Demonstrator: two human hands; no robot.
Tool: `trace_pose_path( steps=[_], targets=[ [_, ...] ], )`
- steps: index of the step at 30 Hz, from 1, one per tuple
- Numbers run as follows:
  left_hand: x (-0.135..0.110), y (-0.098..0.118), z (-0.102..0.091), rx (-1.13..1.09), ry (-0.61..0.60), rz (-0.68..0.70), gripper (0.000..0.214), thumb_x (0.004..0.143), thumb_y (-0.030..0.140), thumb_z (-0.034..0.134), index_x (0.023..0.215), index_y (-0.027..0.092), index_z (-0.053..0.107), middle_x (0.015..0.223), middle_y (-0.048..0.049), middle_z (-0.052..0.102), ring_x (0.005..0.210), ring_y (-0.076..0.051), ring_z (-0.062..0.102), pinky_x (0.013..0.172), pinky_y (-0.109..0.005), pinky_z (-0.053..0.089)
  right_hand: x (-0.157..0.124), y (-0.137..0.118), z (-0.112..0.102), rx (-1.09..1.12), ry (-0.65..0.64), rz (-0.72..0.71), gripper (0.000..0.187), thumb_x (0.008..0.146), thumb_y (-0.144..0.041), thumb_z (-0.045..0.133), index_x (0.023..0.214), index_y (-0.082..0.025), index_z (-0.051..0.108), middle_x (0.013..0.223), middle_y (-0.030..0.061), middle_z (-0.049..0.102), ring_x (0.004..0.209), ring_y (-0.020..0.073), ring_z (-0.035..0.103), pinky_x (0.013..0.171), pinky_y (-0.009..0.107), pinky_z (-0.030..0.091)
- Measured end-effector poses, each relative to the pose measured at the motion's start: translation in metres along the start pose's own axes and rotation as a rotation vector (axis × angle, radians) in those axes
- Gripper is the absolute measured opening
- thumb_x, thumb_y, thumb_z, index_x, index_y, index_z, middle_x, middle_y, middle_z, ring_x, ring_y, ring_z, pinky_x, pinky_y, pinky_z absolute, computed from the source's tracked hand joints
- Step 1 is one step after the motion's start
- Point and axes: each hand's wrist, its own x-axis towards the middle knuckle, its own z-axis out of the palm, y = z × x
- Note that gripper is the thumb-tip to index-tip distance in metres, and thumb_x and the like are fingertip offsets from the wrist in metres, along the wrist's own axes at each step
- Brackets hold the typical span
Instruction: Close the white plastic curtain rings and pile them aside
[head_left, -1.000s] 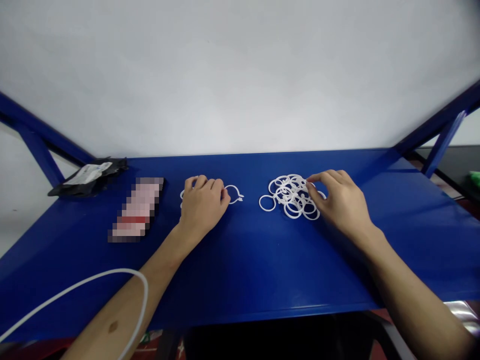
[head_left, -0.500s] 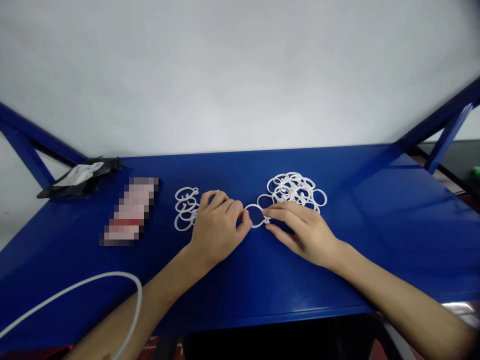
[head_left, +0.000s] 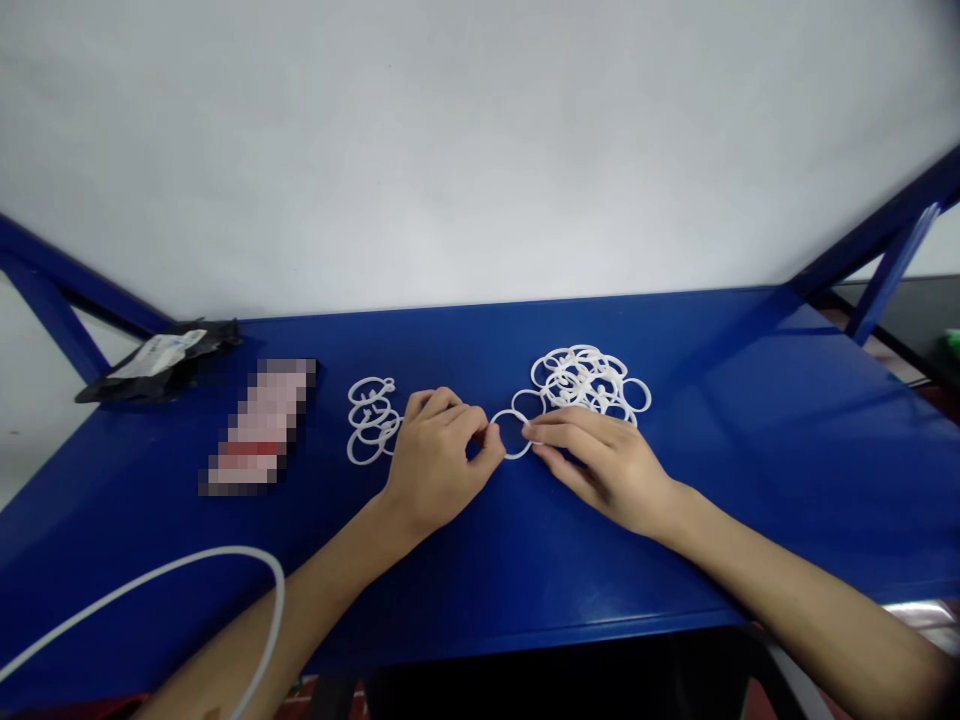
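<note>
Between my two hands a white plastic ring (head_left: 513, 457) is held low over the blue table. My left hand (head_left: 442, 455) pinches its left edge between thumb and fingertips. At the ring's right edge, my right hand (head_left: 611, 465) has thumb and fingers closed on the part where a small tab showed. Beyond my right hand lies a heaped pile of similar white rings (head_left: 581, 380), with one ring sticking out on its left. Left of my left hand, several more rings (head_left: 367, 447) lie overlapping in a column, partly hidden by that hand.
A pixelated pinkish flat object (head_left: 259, 425) lies on the blue table (head_left: 480, 600) at left. Behind it is a black plastic package (head_left: 161, 360) with a white label. A white cable (head_left: 225, 549) loops across the lower left. Blue frame bars rise at both sides, before a pale wall.
Both hands stay on the same ring. My right fingertips have closed further over the ring's small tab, which is now mostly covered. The view has shifted very slightly.
</note>
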Motion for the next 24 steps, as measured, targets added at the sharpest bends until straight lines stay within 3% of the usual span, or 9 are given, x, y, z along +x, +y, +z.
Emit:
trace_pose_path(
  steps=[4,9,13,18,22,24],
  targets=[
    [0.008,-0.017,-0.009,0.152,-0.075,-0.012,0.033,0.098,0.037,0.053,0.071,0.021,0.063,0.072,-0.0034,0.070,0.078,-0.023,0.061,0.084,-0.043,0.043,0.001,0.003,-0.005,-0.013,0.033,0.021,0.019,0.100,-0.014,0.052,0.114,-0.020,0.063,0.108,0.0087,0.072,0.095,0.0182,0.071,0.078,0.034,0.061],
    [0.016,-0.079,-0.029,0.483,-0.172,-0.261,0.029,0.098,0.038,0.048,0.101,0.018,0.068,0.102,-0.0124,0.074,0.097,-0.033,0.062,0.081,-0.046,0.045,0.003,0.012,-0.015,-0.051,0.140,0.063,0.020,0.099,-0.013,0.053,0.113,-0.023,0.062,0.105,0.0068,0.073,0.095,0.0184,0.071,0.080,0.034,0.061],
    [0.010,-0.115,-0.036,0.607,-0.305,-0.323,0.042,0.095,0.049,0.049,0.113,0.016,0.067,0.110,-0.0172,0.070,0.097,-0.037,0.063,0.079,-0.046,0.049,0.004,0.022,-0.027,-0.101,0.224,0.127,0.017,0.099,-0.015,0.054,0.110,-0.024,0.064,0.100,0.0062,0.074,0.091,0.0201,0.072,0.077,0.036,0.061],
    [0.008,-0.121,-0.036,0.509,-0.427,-0.397,0.049,0.093,0.056,0.048,0.114,0.017,0.069,0.113,-0.0168,0.070,0.096,-0.034,0.067,0.079,-0.043,0.051,0.005,0.039,-0.044,-0.220,0.351,0.296,0.009,0.098,-0.024,0.058,0.099,-0.023,0.067,0.096,0.0065,0.076,0.083,0.0212,0.073,0.071,0.036,0.060],
    [0.009,-0.120,-0.034,0.423,-0.456,-0.409,0.048,0.093,0.056,0.048,0.117,0.020,0.069,0.119,-0.0145,0.070,0.100,-0.034,0.068,0.080,-0.043,0.052,0.005,0.054,-0.055,-0.214,0.334,0.426,0.011,0.096,-0.027,0.060,0.099,-0.021,0.068,0.098,0.0067,0.077,0.080,0.0205,0.072,0.069,0.036,0.058],
    [0.009,-0.120,-0.034,0.415,-0.445,-0.397,0.046,0.093,0.055,0.049,0.117,0.021,0.069,0.118,-0.0135,0.070,0.099,-0.033,0.068,0.079,-0.041,0.052,0.004,0.061,-0.062,-0.187,0.268,0.455,0.012,0.095,-0.030,0.060,0.099,-0.021,0.067,0.095,0.0062,0.076,0.078,0.0199,0.072,0.067,0.035,0.057]
  ],
)
